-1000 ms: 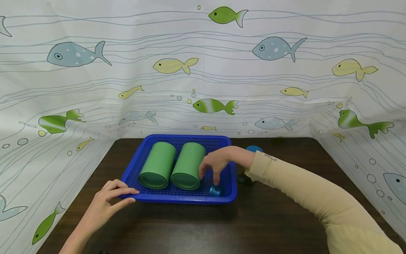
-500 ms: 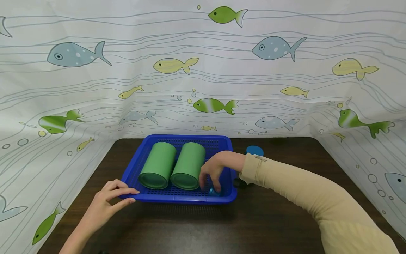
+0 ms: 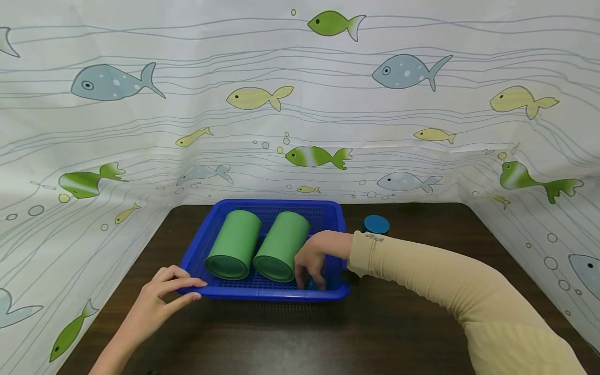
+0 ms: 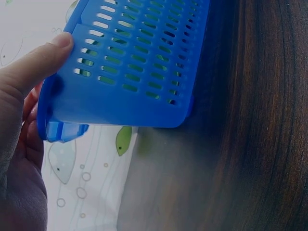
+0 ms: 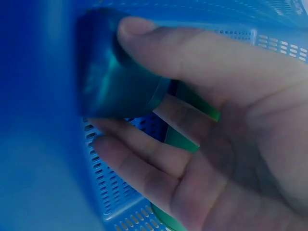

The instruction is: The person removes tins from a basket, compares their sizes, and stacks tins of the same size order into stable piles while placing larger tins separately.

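A blue plastic basket stands on the table. Its front left corner is pinched by my left hand; in the left wrist view the thumb lies on the outer wall and the fingers are behind the rim. Inside the basket, at the front right, my right hand holds a small shiny blue cylinder, thumb on one side and fingers on the other. Two green cans lie on their sides to its left, the nearer green can right beside my fingers. The hand mostly covers the cylinder in the head view.
Right of the basket stands a blue-topped round object, partly behind my sleeve. A dark object sits by the basket's right side. The brown table meets a fish-printed sheet at the back and sides.
My right hand has come down and slightly left, closing round the blue cylinder. The right green can has tilted a little to the right at its far end. The left hand stays put.
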### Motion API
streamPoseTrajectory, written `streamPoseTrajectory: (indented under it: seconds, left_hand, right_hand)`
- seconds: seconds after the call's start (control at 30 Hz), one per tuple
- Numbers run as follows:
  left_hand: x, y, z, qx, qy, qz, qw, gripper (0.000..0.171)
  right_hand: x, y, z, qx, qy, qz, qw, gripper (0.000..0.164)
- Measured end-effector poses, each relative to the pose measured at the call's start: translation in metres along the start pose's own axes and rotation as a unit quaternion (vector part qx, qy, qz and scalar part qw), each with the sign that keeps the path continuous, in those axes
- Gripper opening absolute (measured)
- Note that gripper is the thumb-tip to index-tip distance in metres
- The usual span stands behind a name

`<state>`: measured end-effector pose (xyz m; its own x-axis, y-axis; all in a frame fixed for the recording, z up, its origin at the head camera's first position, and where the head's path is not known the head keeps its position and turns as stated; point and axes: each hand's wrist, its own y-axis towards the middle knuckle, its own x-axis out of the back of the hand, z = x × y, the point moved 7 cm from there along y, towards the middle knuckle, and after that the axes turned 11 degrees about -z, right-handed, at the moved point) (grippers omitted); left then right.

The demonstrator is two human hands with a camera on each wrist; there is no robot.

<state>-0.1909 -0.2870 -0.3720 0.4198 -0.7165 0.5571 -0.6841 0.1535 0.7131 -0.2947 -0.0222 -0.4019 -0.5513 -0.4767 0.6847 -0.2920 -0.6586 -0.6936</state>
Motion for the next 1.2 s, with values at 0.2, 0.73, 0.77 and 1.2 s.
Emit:
streamPoseTrajectory:
  seconds: [0.2, 0.73, 0.77, 1.2]
  left_hand:
    - [0.000, 0.000, 0.000, -0.003, 0.004, 0.001, 1.0000, 0.046]
    - [-0.002, 0.001, -0.004, -0.020, 0.007, -0.007, 0.9998, 0.046]
    - [-0.002, 0.001, -0.003, -0.021, 0.007, -0.008, 0.9997, 0.046]
    - [-0.002, -0.001, -0.003, -0.022, 0.003, -0.010, 0.9997, 0.045]
  right_hand:
    - [-0.002, -0.002, -0.001, -0.037, 0.002, 0.018, 0.999, 0.054]
    - [0.020, -0.022, -0.011, 0.002, -0.026, -0.018, 1.000, 0.063]
    - [0.024, -0.024, -0.011, 0.002, -0.029, -0.032, 0.999, 0.062]
    - [0.054, -0.071, -0.016, -0.001, 0.002, -0.182, 0.983, 0.059]
